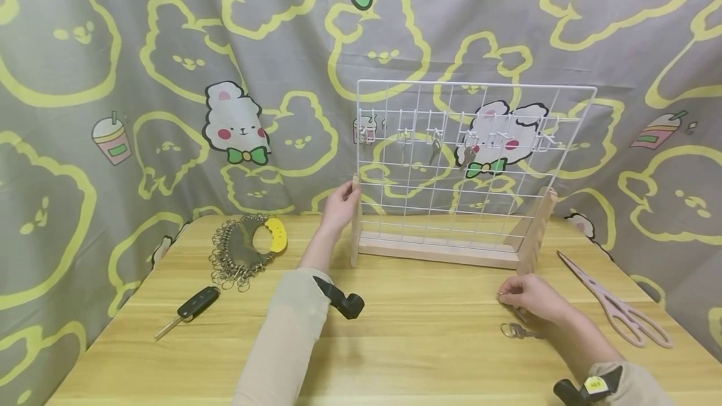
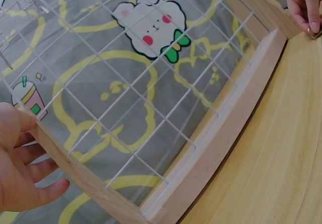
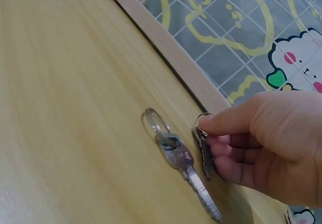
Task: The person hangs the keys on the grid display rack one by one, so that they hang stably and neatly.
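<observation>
My right hand (image 1: 533, 296) pinches the ring of a key (image 3: 205, 156) between thumb and forefinger, with the key hanging below. Just beside it, a second key (image 3: 183, 158) with its own ring lies flat on the table. My left hand (image 1: 340, 205) holds the top of the left wooden post (image 2: 75, 166) of a display rack, thumb on the near side and the other fingers loosely behind. The rack's white wire grid (image 1: 451, 196) stands upright on its wooden base. Keys (image 1: 435, 148) hang from several white hooks along it; hooks (image 1: 544, 141) at the right end are bare.
Pale pink scissors (image 1: 609, 302) lie right of the rack. At left are a bunch of metal rings with a yellow holder (image 1: 276, 235) and a black car key (image 1: 198, 303). A patterned curtain (image 1: 169, 80) hangs behind the wooden table (image 1: 406, 356).
</observation>
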